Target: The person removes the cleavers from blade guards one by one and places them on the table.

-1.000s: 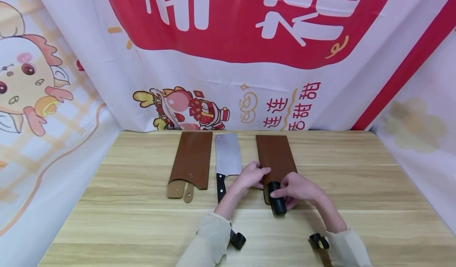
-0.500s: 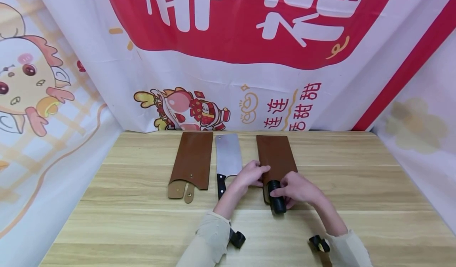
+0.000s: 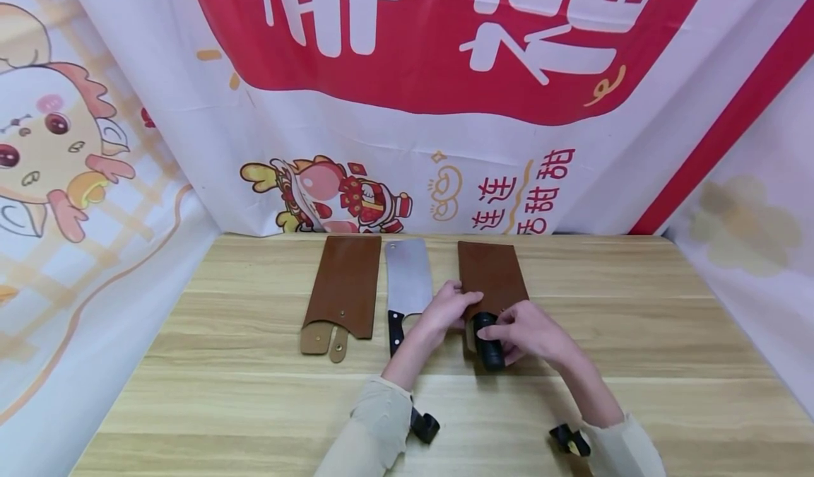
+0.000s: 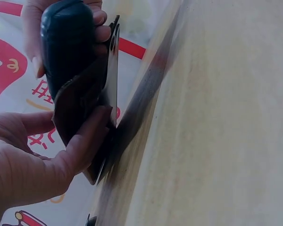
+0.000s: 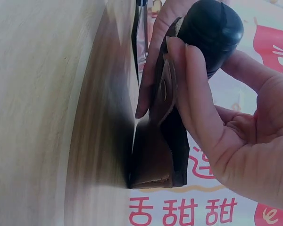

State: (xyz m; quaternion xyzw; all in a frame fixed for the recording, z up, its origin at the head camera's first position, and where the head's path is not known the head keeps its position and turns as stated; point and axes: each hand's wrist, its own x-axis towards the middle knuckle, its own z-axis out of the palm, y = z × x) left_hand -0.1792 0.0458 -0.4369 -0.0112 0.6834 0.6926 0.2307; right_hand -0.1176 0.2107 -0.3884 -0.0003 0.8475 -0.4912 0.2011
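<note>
Raised since the frame half a second ago, the black handle [image 3: 490, 343] now sits slightly nearer the back cloth [image 3: 407, 134], and its brown sheath [image 3: 492, 268] tilts clear of the tabletop [image 3: 254, 406] at the near end. I judge the tilt gives fingers room beneath the sheath's mouth. From my remote post, I see the right hand [image 3: 534, 332] curled around the handle and the left hand [image 3: 448, 307] pinching the sheath's left edge. I count one handle held, two sheaths including the other sheath [image 3: 346, 279], one bare cleaver [image 3: 408, 275] between them, two hands.
</note>
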